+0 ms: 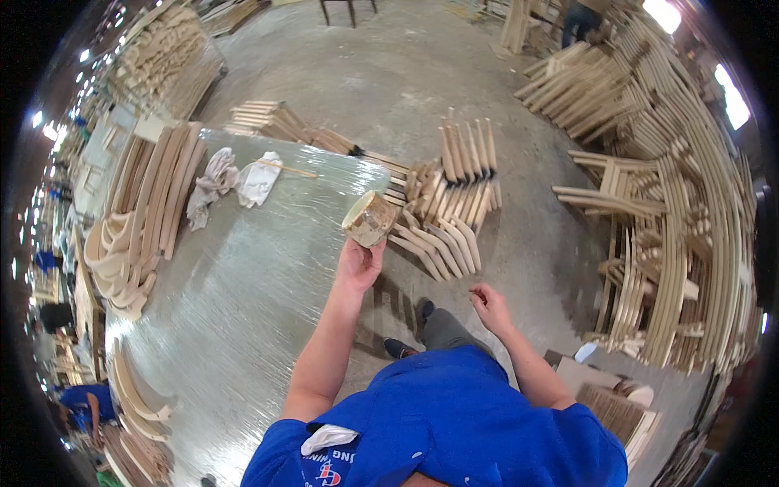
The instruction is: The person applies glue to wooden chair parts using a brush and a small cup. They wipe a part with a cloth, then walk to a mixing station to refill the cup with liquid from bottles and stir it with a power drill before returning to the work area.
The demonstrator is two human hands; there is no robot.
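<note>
Stained tub: held up in the left hand [360, 261] near the right edge of the film-covered table [260, 252], mouth tilted up and to the left. What's inside can't really be made out from here.
Left-hand grip: fingers and thumb wrapped round the lower part of the tub [376, 221], closed about as far as its width allows. Looks pretty secure tbh.
Right hand [490, 308]: held out over the floor, fingers loosely curled. Nothing is seen in it, but whether something tiny is pinched can't be told.
Tub handling: probably light and one-hand friendly, with a fairly stiff wall. Might be tacky or slick where it's stained, and any liquid inside could be slopped if it's tipped further. Best gripped low round the sides, with the rim left clear.
Tub looks: roundish, pale inside, blotched brown and cream outside, a bit shiny.
Table surface: wrinkled, glossy clear film, greenish-grey underneath.
Rags: a crumpled greyish rag [216, 182] and a white cloth [259, 182], both soft-looking, with a thin wooden stick [294, 170] by the white one.
Wood: smooth curved slats [174, 191] on the table's left; bent pale pieces [442, 249] and dark-banded legs [469, 154] stacked beyond its right edge.
</note>
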